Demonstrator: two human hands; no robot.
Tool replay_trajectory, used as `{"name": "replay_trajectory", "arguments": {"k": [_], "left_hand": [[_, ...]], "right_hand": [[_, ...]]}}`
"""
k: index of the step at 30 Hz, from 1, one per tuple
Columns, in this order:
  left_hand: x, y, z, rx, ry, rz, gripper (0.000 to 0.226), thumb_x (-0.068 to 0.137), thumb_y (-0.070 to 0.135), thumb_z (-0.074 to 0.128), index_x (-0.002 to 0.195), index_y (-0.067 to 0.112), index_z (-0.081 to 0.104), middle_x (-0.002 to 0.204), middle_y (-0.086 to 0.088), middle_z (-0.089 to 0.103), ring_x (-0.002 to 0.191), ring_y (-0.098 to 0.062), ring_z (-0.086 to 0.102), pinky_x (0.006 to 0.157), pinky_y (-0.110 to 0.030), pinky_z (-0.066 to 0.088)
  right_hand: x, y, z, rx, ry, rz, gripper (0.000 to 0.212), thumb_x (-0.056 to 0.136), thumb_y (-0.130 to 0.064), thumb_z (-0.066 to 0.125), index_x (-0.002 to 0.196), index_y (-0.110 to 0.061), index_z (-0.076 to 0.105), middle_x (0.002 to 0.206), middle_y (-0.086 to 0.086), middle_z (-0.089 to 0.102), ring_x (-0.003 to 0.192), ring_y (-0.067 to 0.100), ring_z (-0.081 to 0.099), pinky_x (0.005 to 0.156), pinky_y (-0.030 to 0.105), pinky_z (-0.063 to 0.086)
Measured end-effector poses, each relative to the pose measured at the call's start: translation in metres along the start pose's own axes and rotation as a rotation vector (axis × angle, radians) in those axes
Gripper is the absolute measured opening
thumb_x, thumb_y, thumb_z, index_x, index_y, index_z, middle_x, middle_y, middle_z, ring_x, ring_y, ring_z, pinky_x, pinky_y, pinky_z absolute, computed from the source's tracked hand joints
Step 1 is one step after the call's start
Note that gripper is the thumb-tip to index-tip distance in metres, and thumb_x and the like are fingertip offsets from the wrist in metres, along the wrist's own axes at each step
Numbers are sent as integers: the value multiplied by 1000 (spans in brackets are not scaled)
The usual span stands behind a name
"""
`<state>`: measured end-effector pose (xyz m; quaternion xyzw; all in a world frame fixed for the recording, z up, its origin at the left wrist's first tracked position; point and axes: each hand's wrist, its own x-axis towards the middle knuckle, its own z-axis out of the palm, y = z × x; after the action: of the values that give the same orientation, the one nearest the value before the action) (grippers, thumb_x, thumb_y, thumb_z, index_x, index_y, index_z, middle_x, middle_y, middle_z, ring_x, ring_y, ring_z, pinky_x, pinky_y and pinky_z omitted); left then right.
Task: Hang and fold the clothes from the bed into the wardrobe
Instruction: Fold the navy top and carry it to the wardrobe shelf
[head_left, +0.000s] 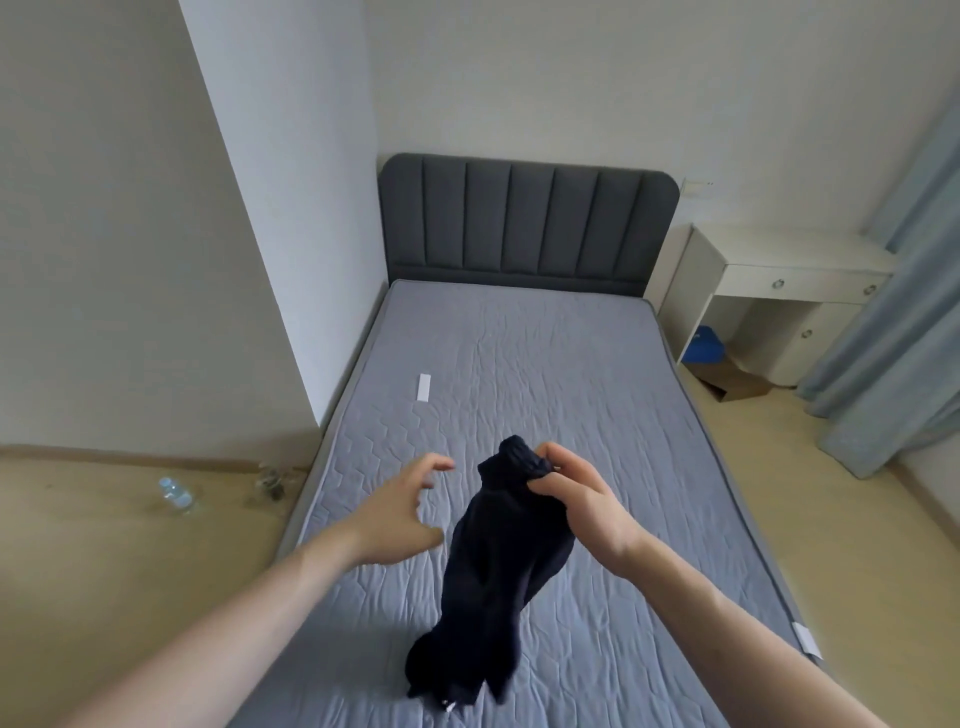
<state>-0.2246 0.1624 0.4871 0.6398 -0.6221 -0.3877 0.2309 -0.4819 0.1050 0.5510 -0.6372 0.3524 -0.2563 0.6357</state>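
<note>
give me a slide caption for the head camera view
Right hand pinches a dark garment hanging over the grey mattress while the open left hand reaches toward it.

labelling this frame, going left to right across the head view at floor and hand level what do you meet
plastic bottles → left hand → dark garment → right hand → white desk → curtain
</note>
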Motion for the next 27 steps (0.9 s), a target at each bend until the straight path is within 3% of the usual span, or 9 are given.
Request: {"name": "replay_trajectory", "arguments": {"k": [3,7,10,14,18,21,23,25,27], "left_hand": [[14,19,17,35,-177,114,88,70,34,80,146,47,38,144,32,46,133,12,41,111,-17,37],[24,15,32,-6,-173,19,57,76,46,78,128,45,56,129,30,56,122,9,52,112,-35,44],[29,14,34,-109,-220,-50,35,83,43,71,117,46,67,124,27,61,124,2,54,112,-38,43],[35,25,28,-273,-297,-60,24,76,21,66,98,15,70,101,1,73,107,-25,70,104,-50,52],[33,39,17,-270,-367,-30,13,72,22,71,82,24,63,85,3,68,89,-21,69,86,-38,54],[30,43,8,-332,-445,-63,41,77,23,78,113,28,59,108,1,74,103,-23,71,88,-36,54],[28,44,5,-299,-477,-52,62,79,28,80,132,43,54,120,8,68,103,-15,72,79,-29,55],[25,46,4,-243,-471,-4,60,78,35,82,130,48,57,124,16,61,105,-5,68,82,-26,53],[24,46,6,-172,-397,41,53,75,42,84,124,41,63,128,24,56,120,2,57,101,-30,49]], "right_hand": [[-2,-4,-2,2,19,-9,13,94,-5,51,89,-15,58,83,7,67,75,16,64,65,22,51],[-8,-8,-20,52,71,-14,14,85,-10,51,96,-12,59,87,10,67,78,20,64,68,26,52],[-13,-5,-33,66,114,26,22,80,-12,54,101,-9,58,87,12,65,79,25,62,69,32,50],[-20,-8,-44,78,137,23,32,79,-16,72,110,-19,67,102,12,75,91,30,74,76,32,60],[-22,-19,-47,-15,117,2,34,82,-38,83,112,-25,74,109,7,77,101,27,75,86,37,62],[-23,-23,-42,-124,120,-18,25,86,-37,80,108,-26,75,105,3,77,98,22,75,84,35,62],[-23,-24,-38,-157,117,-50,16,91,-29,76,107,-23,75,103,3,77,98,21,75,83,35,62],[-23,-24,-33,-182,113,-92,11,94,-18,73,104,-20,74,101,4,76,98,22,74,83,35,62],[-23,-25,-29,-240,98,-125,11,94,-10,70,102,-17,73,98,7,74,96,23,73,84,39,62]]}}
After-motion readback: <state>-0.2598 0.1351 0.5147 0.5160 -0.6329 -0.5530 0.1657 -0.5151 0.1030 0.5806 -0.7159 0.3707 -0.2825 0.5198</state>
